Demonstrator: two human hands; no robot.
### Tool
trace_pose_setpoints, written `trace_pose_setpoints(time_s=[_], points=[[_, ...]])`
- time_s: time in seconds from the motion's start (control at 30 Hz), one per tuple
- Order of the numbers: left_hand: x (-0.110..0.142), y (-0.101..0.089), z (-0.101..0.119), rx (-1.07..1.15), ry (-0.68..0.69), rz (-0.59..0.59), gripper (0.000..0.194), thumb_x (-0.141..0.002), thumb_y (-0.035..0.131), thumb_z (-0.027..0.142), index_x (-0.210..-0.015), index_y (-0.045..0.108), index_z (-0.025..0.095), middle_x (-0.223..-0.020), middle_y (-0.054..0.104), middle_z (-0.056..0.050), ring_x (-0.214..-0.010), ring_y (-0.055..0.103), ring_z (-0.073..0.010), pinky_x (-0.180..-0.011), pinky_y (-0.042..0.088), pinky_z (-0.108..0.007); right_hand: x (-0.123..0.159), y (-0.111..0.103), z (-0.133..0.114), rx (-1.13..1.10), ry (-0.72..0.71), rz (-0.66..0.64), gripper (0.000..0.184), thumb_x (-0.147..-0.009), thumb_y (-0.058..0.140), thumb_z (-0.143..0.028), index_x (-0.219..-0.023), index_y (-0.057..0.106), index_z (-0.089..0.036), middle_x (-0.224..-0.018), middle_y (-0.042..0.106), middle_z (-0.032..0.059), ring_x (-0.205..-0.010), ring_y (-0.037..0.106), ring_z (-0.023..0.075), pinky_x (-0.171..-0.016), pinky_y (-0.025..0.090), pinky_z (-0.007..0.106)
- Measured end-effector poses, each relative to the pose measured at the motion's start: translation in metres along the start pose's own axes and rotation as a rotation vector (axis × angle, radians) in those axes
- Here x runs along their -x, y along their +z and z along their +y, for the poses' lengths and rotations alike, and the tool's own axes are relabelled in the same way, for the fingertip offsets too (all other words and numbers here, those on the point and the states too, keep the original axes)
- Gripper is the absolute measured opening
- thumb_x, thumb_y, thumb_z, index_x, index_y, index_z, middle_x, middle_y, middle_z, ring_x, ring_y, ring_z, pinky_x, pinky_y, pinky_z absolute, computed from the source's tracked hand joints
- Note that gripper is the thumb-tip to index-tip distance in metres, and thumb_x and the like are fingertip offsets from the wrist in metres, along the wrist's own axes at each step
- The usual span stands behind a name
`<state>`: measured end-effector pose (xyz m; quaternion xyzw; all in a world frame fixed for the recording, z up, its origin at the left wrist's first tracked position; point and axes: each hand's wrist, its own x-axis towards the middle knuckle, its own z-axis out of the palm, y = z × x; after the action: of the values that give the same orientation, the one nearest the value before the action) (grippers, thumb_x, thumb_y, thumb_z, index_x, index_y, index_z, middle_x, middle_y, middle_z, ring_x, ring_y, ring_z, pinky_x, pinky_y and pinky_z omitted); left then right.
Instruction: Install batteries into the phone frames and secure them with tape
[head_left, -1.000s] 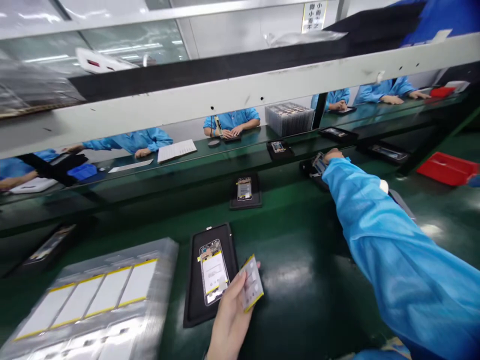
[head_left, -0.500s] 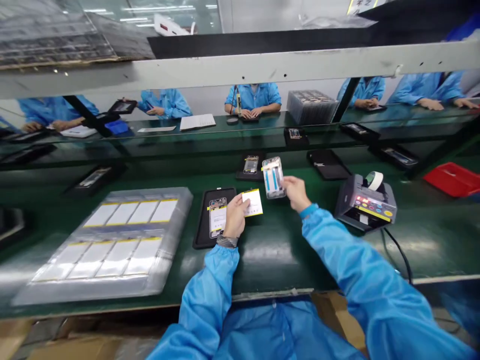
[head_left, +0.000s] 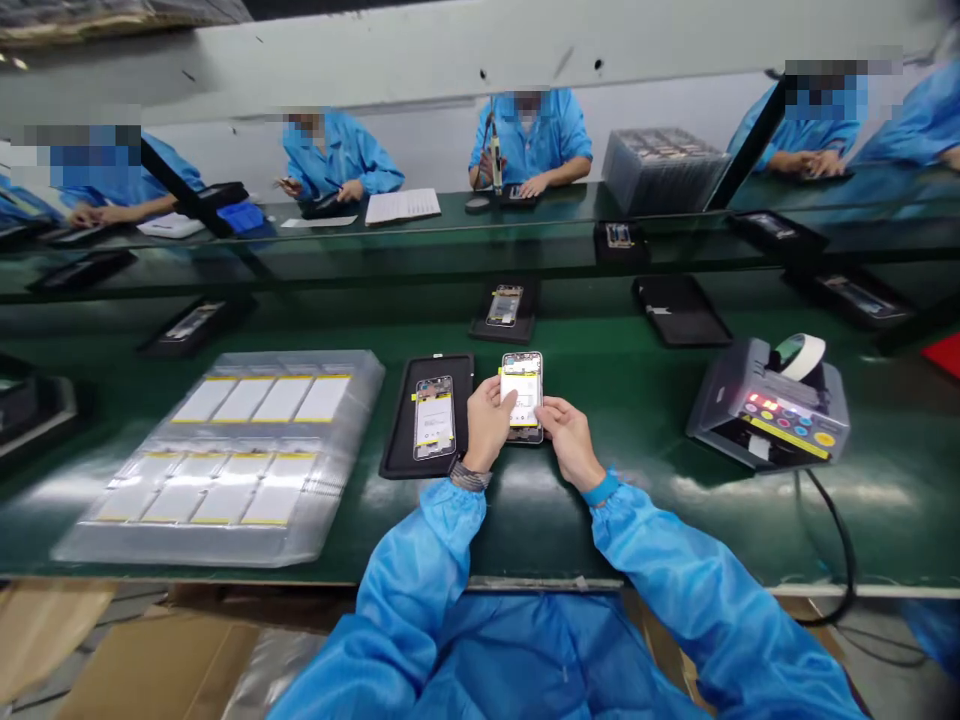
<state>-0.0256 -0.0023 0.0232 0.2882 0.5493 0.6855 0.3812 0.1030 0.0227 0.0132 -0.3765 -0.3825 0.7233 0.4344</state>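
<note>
Two bare hands hold one open phone (head_left: 520,362) near the middle of the frame. The left hand (head_left: 487,430) grips its left side, thumb on the white battery (head_left: 525,390) that lies on it. The right hand (head_left: 571,445) pinches the right side, low down. I cannot tell if the phone touches the surface (head_left: 637,410), which is dark green, shiny and wide, running right across the frame.

Just left of the hands, a black tray (head_left: 395,450) lies flat with another open phone (head_left: 435,418) in it. At the left of the frame, a big clear plastic tray (head_left: 296,545) has two rows of white batteries (head_left: 259,398), four in each. On the right sits a gray machine (head_left: 765,410) with red lights and bright buttons, and a roll of white tape (head_left: 802,355) on top.

Farther back is a long raised shelf (head_left: 427,255). Behind it, people in blue (head_left: 352,150) work by a pale wall (head_left: 431,120). A big white beam (head_left: 375,60) crosses the top of the frame. Brown cardboard (head_left: 157,665) shows at the lower left, under the surface.
</note>
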Motion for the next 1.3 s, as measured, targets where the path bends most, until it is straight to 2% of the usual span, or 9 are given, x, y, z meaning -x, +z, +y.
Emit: trace_pose_setpoints(time_s=[0.17,0.27,0.37,0.53,0.77,0.87,1.0,1.13,1.3], points=[[0.017,-0.002,0.006,-0.422,0.195,0.117,0.034,-0.078,0.079,0.024,-0.112,0.074,0.019,-0.105,0.064,-0.009,-0.101,0.064,-0.0258,-0.089,0.052,-0.034,0.001,-0.001,0.0,-0.012,0.015,-0.02,0.047,-0.06,0.09,-0.048,-0.092,0.068,-0.021,-0.084,0.078,0.0038,-0.077,0.073,0.0244,-0.072,0.058,0.036],[0.021,-0.004,0.011,-0.505,0.267,0.16,0.045,-0.076,0.083,0.023,-0.12,0.072,0.023,-0.112,0.061,-0.009,-0.109,0.059,-0.0255,-0.095,0.048,-0.032,0.001,-0.003,-0.002,-0.019,0.022,-0.052,0.045,-0.064,0.09,-0.048,-0.094,0.068,-0.023,-0.087,0.078,0.0038,-0.078,0.074,0.0245,-0.073,0.059,0.037],[0.017,-0.006,0.009,-0.376,0.176,0.118,0.062,-0.074,0.086,0.028,-0.132,0.063,0.022,-0.118,0.065,-0.009,-0.107,0.062,-0.0233,-0.091,0.05,-0.03,0.001,-0.005,-0.002,-0.026,0.037,-0.073,0.045,-0.065,0.09,-0.049,-0.094,0.068,-0.023,-0.089,0.078,0.0043,-0.079,0.074,0.0249,-0.074,0.06,0.038],[0.011,-0.012,0.003,-0.091,-0.094,-0.132,0.044,-0.086,0.075,0.05,-0.108,0.071,0.013,-0.102,0.075,-0.011,-0.09,0.071,-0.0237,-0.082,0.056,-0.035,0.0,-0.007,-0.005,-0.041,0.067,-0.079,0.046,-0.066,0.09,-0.048,-0.096,0.069,-0.021,-0.09,0.078,0.0053,-0.081,0.075,0.0247,-0.075,0.061,0.037],[0.013,-0.01,0.0,-0.079,-0.109,-0.185,0.042,-0.076,0.085,0.046,-0.1,0.075,0.013,-0.098,0.078,-0.01,-0.086,0.074,-0.0235,-0.083,0.059,-0.037,-0.004,-0.01,-0.008,-0.049,0.054,0.017,0.057,-0.059,0.095,-0.049,-0.098,0.066,-0.02,-0.075,0.076,0.0015,-0.066,0.073,0.023,-0.068,0.061,0.036],[0.013,-0.01,0.0,-0.097,-0.116,-0.203,0.041,-0.076,0.086,0.045,-0.099,0.075,0.013,-0.098,0.078,-0.01,-0.089,0.074,-0.0247,-0.085,0.059,-0.037,-0.003,-0.012,-0.006,0.006,0.048,0.015,0.055,-0.06,0.093,-0.055,-0.092,0.066,-0.02,-0.074,0.075,0.0028,-0.064,0.072,0.0235,-0.066,0.06,0.037],[0.013,-0.012,0.002,-0.108,-0.096,-0.22,0.038,-0.075,0.086,0.044,-0.095,0.075,0.013,-0.095,0.078,-0.01,-0.087,0.074,-0.0245,-0.083,0.059,-0.037,-0.004,-0.013,-0.006,0.099,-0.032,-0.012,0.049,-0.065,0.089,-0.058,-0.085,0.063,-0.022,-0.075,0.074,0.0025,-0.065,0.071,0.0217,-0.067,0.059,0.035],[0.017,-0.012,0.004,-0.121,-0.131,-0.301,0.038,-0.076,0.085,0.046,-0.094,0.075,0.014,-0.094,0.078,-0.009,-0.083,0.073,-0.0233,-0.078,0.058,-0.034,-0.007,-0.016,-0.014,0.233,-0.191,0.019,0.04,-0.081,0.079,-0.059,-0.088,0.064,-0.023,-0.074,0.072,0.0013,-0.066,0.068,0.0184,-0.06,0.054,0.029],[0.024,-0.003,0.001,-0.108,-0.189,-0.349,0.044,-0.076,0.085,0.05,-0.099,0.072,0.014,-0.098,0.077,-0.009,-0.085,0.072,-0.0227,-0.079,0.058,-0.033,-0.007,-0.019,-0.022,0.193,-0.19,0.042,0.039,-0.082,0.076,-0.059,-0.092,0.065,-0.023,-0.074,0.072,0.0012,-0.065,0.068,0.0185,-0.057,0.052,0.028]])
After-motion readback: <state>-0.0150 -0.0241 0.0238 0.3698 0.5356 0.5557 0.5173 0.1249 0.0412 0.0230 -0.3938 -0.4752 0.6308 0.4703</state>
